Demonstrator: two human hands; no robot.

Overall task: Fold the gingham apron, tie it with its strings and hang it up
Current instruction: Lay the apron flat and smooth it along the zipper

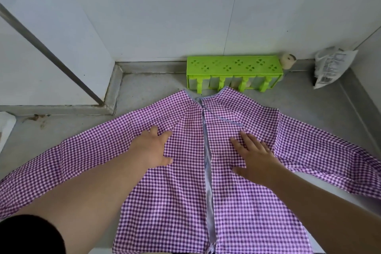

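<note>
A: Item one, largest?

B: Grey counter (144, 88), steel-looking, with a raised rim at the back meeting a pale wall (165, 6).

A: Item two?

B: Gingham apron (179, 202), purple and white check, spread flat on the counter. Two panels meet along a pale centre seam running away from the viewer; a sleeve-like piece extends to each side. Neckline end lies just in front of the green rack.

A: Item three?

B: Green plastic rack (234, 68), clover cut-outs on top, standing against the back rim. Containers sit inside it; contents cannot be told.

A: The hands?

B: Left hand (153, 148), fingers straight and spread, palm flat on the left panel, gripping nothing. Right hand (254, 156), likewise flat with fingers spread, pressing the right panel beside the seam, holding nothing.

A: Smaller lots?

B: White printed bag (332, 68) leaning in the far right corner. A small beige roll (288, 61) just right of the rack, against the wall. A black sleeve (26, 235) at the lower left edge.
</note>
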